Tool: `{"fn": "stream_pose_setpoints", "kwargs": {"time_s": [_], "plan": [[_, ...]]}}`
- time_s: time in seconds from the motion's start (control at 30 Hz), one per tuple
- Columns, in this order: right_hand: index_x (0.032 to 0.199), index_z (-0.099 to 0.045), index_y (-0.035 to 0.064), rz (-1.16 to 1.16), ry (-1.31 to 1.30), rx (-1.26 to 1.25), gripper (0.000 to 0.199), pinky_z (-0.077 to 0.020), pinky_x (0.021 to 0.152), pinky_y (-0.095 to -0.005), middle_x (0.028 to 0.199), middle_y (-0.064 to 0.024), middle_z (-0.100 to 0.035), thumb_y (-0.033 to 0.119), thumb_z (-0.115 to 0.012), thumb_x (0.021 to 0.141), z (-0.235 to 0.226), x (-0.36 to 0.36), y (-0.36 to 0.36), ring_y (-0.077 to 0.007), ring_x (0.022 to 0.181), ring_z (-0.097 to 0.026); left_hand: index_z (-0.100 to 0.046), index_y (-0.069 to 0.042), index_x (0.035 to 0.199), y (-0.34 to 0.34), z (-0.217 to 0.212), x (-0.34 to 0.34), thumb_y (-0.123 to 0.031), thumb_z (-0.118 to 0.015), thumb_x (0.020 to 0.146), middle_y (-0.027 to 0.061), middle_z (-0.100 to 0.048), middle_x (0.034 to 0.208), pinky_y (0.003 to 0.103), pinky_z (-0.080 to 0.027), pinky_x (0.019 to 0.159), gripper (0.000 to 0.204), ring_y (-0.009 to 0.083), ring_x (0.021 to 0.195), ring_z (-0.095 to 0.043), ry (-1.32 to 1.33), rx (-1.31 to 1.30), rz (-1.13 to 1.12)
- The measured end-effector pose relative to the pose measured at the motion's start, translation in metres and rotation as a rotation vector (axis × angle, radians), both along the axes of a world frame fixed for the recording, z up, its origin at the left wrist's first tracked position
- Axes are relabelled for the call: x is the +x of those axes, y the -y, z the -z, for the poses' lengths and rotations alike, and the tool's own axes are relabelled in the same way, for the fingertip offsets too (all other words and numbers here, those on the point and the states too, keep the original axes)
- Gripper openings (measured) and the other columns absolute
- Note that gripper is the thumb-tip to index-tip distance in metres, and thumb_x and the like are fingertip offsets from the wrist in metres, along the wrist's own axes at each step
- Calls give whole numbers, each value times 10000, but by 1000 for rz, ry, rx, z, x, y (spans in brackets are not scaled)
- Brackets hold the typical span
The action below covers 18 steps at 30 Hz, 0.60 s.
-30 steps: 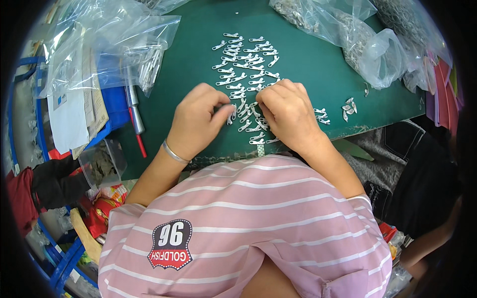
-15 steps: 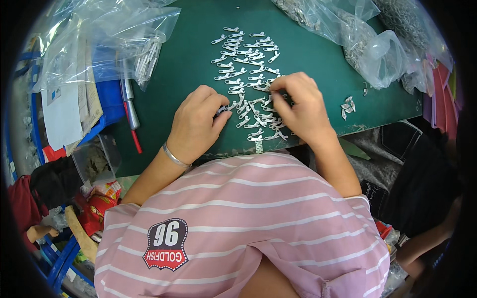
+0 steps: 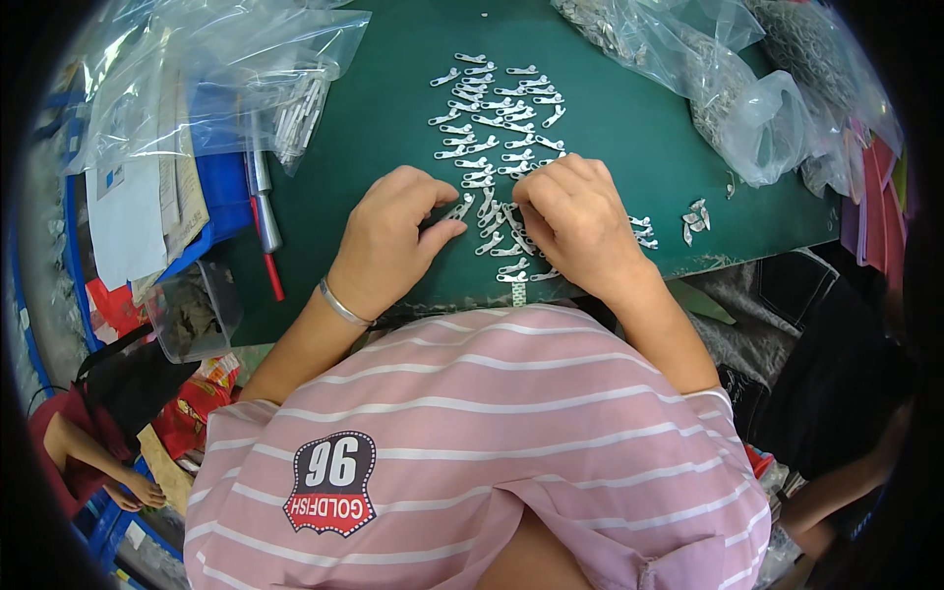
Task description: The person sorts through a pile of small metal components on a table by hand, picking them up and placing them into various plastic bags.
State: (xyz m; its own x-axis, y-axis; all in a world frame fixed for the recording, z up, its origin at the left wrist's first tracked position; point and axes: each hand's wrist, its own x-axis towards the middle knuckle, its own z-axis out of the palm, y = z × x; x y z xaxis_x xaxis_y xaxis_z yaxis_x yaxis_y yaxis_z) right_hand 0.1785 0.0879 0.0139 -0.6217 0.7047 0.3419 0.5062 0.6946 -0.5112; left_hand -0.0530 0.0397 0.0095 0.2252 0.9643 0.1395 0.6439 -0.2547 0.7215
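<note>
White metal zipper sliders (image 3: 478, 162) with pull tabs lie in loose columns on the green tabletop (image 3: 393, 118). My left hand (image 3: 388, 236) rests left of the columns, its thumb and index finger apart around one zipper slider (image 3: 460, 207). It does not appear to grip that slider. My right hand (image 3: 572, 221) is closed over the right-hand column, fingers curled down at the sliders. What its fingertips hold, if anything, is hidden. Several more sliders (image 3: 643, 232) lie just right of my right wrist.
Plastic bags of metal parts (image 3: 723, 98) stand at the far right. A small pile of metal pieces (image 3: 695, 221) lies near the right edge. At left are a clear bag (image 3: 226, 79), a blue tray (image 3: 218, 187), pens (image 3: 264, 221) and a clear box (image 3: 195, 310). A co-worker's hand (image 3: 138, 489) shows lower left.
My right hand has moved left and down over the right-hand column. Sliders now show right of my right wrist. My left fingers have parted slightly. A co-worker's arm has come further into view lower left.
</note>
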Motion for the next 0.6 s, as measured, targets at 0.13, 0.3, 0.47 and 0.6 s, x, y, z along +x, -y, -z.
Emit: {"fn": "stream_pose_setpoints", "kwargs": {"time_s": [0.13, 0.3, 0.47, 0.6], "plan": [[932, -633, 73, 14, -23, -20, 231, -432, 765, -389, 858, -56, -636, -27, -717, 742, 4, 1, 1, -260, 841, -605, -685, -12, 1011, -1, -7, -9, -13, -831, 723, 89, -631, 962, 311, -516, 700, 323, 215, 786, -615, 6, -76, 5], [971, -639, 71, 5, -10, -51, 253, -434, 762, -396, 851, -61, -631, -33, -698, 748, 0, 0, 2, -266, 839, -605, -683, -15, 1002, 0, -8, -8, -10, -829, 721, 89, -616, 949, 312, -514, 700, 317, 221, 789, -605, -22, -60, 22], [987, -638, 73, -36, -18, -64, 255, -438, 744, -405, 868, -75, -633, -42, -680, 763, 2, 4, -1, -277, 849, -611, -671, -11, 944, 0, -5, -6, 13, -802, 739, 93, -608, 921, 324, -507, 677, 245, 227, 778, -611, -56, -23, 28], [1007, -634, 71, -41, -9, -60, 267, -440, 741, -410, 864, -79, -616, -32, -682, 765, 4, 4, -2, -288, 831, -602, -670, -7, 905, -2, -3, -6, 24, -761, 779, 95, -616, 869, 328, -495, 637, 158, 220, 706, -609, -53, -4, 6]]}}
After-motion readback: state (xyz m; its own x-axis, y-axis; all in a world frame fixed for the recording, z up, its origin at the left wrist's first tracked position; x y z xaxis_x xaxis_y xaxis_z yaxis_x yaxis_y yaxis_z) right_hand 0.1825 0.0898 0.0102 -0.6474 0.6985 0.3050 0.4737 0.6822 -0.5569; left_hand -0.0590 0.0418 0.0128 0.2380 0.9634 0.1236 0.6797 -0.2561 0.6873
